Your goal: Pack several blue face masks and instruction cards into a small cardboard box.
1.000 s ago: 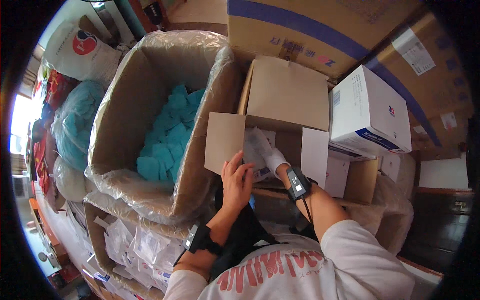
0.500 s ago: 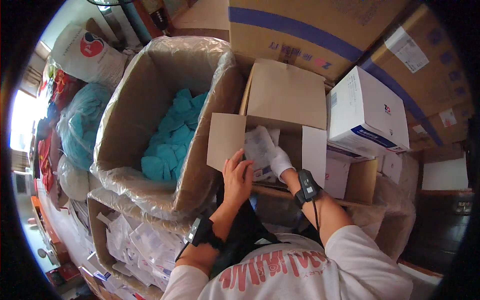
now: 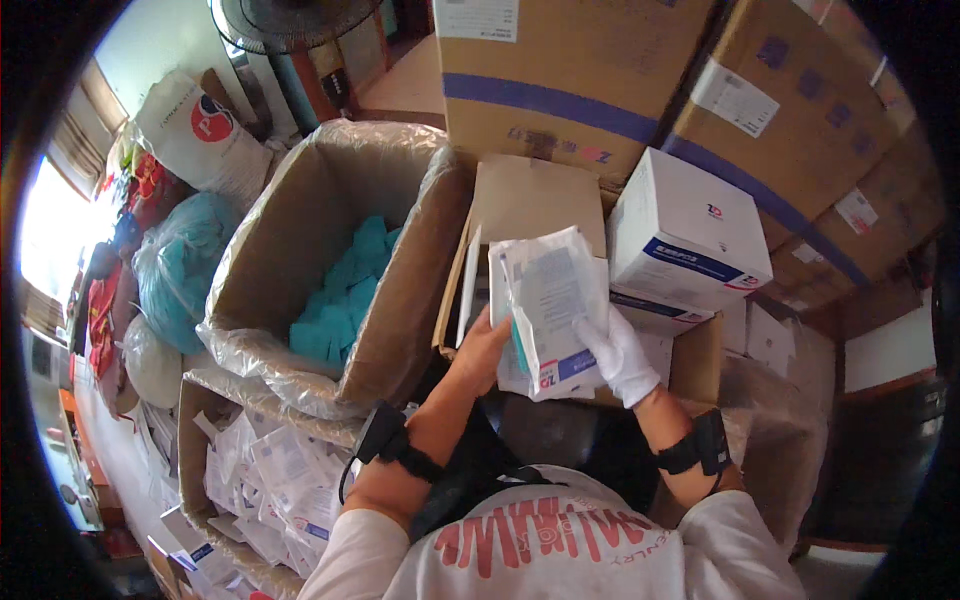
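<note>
A small stack of flat, printed plastic packets is held up in front of my chest, over the near side of an open cardboard box. White with a blue band, the packets show a bit of teal at their left edge. My bare left hand grips that left edge, its fingertips partly hidden behind. On the right side, my right hand in a white glove is closed around the packets with the thumb on top. The packets cover most of the box's inside.
Left of the box stands a large carton lined with clear plastic, with teal folded pieces inside. Below it, another lined carton holds loose white packets. A white box sits at right; big taped cartons rise behind.
My right hand has come up out of the box with the packets. My left hand has closed on their left edge, where before it hovered at the box's front. The view has shifted.
</note>
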Tool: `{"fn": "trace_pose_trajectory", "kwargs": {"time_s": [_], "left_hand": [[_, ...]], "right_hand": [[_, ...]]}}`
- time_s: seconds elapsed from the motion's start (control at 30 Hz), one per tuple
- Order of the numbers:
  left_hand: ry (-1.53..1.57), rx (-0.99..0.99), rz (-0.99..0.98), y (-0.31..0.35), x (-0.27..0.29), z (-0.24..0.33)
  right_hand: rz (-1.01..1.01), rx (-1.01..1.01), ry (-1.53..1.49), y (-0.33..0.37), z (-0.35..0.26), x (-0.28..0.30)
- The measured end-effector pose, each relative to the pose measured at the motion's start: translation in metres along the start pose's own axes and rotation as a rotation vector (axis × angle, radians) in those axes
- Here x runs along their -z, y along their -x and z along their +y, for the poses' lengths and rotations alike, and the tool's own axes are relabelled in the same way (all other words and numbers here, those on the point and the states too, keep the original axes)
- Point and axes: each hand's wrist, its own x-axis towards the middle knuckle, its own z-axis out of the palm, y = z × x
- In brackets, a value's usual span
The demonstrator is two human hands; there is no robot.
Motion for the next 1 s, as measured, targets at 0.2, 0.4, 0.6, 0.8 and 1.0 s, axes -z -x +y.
{"fn": "trace_pose_trajectory", "kwargs": {"time_s": [0.2,0.4,0.6,0.8,1.0], "left_hand": [[0.125,-0.001,0.035,0.036,-0.043,-0.008],[-0.052,-0.262,-0.043,0.068,-0.061,-0.028],[-0.318,-0.425,0.192,0.075,-0.08,-0.012],[-0.305,-0.401,0.159,0.073,-0.068,-0.006],[-1.154,-0.385,-0.069,0.098,-0.065,0.029]], "right_hand": [[0.095,-0.019,-0.182,0.041,0.002,0.018],[0.301,0.12,0.135,0.073,-0.005,0.008],[0.331,0.252,0.392,0.085,0.013,0.001],[0.049,0.168,0.107,0.098,0.023,0.01],[0.105,0.565,0.286,0.083,-0.055,0.035]]}}
